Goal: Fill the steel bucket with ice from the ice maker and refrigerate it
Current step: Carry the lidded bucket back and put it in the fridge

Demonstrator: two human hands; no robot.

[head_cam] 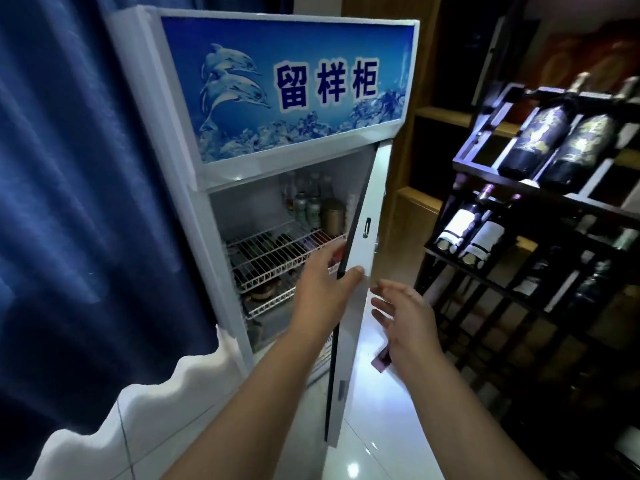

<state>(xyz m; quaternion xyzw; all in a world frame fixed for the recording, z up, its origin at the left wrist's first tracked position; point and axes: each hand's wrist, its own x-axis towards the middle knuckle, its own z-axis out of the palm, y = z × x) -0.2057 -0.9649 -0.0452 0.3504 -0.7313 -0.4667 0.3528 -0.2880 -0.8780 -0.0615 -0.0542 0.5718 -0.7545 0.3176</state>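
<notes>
A white display fridge with a blue dolphin sign stands ahead, and its door is swung wide open toward me. My left hand grips the door's edge at mid height, thumb on the outer face and fingers behind. My right hand hovers just right of the door with relaxed, spread fingers and holds nothing. Cans, bottles and a brass-coloured canister stand on the upper wire shelf. No steel bucket or ice maker shows.
A blue curtain hangs on the left beside the fridge. A dark wine rack with several bottles stands close on the right. Wooden shelving lies behind it. Glossy white floor tiles lie below.
</notes>
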